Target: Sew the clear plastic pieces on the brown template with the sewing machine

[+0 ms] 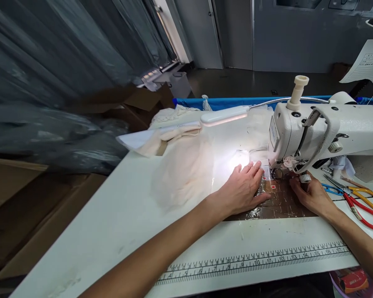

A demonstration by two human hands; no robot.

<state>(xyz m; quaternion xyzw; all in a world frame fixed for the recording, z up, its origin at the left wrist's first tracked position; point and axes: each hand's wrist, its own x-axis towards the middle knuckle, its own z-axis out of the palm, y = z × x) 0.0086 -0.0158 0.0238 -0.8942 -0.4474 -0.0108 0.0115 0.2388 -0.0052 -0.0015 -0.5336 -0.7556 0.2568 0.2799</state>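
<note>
A white sewing machine (pixel 298 128) stands at the right, its needle area low over a brown, tape-covered plate (pixel 282 203). My left hand (pixel 244 188) lies flat just left of the needle area, fingers stretched out and thumb over the brown plate. Small white pieces with red marks (pixel 273 187) show beside its fingertips. Close to the presser foot on the other side is my right hand (pixel 312 194), fingers curled inward. Its fingertips are partly hidden by the machine, and what they pinch cannot be made out. A bright lamp (pixel 225 116) lights the spot by my left fingers.
Pale sheer fabric (pixel 186 174) and folded cream cloth (pixel 174 136) lie on the white table (pixel 112 231). Red-handled scissors (pixel 362 211) and yellow-handled scissors (pixel 369 196) are right of my right hand. A printed ruler (pixel 251 265) runs along the front edge. Cardboard boxes (pixel 43 231) stand left.
</note>
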